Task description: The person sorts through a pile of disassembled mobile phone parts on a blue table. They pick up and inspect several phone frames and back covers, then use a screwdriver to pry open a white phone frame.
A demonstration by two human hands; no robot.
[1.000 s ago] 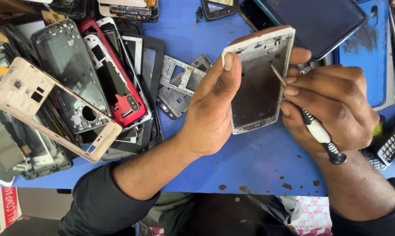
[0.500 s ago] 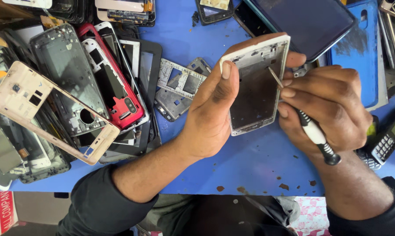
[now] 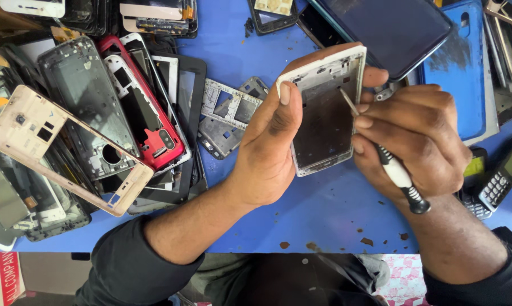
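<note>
Left hand (image 3: pixel 267 150) grips the white phone frame (image 3: pixel 326 110); right hand (image 3: pixel 417 139) pinches a screwdriver (image 3: pixel 400 178) touching it.

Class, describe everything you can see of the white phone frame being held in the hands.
The white phone frame is a rectangular shell, seemingly plastic, with a dark inner panel and small cut-outs along its top edge. It is held tilted above the blue table. The left hand grips its left side, and the screwdriver in the right hand touches its upper right.
</note>
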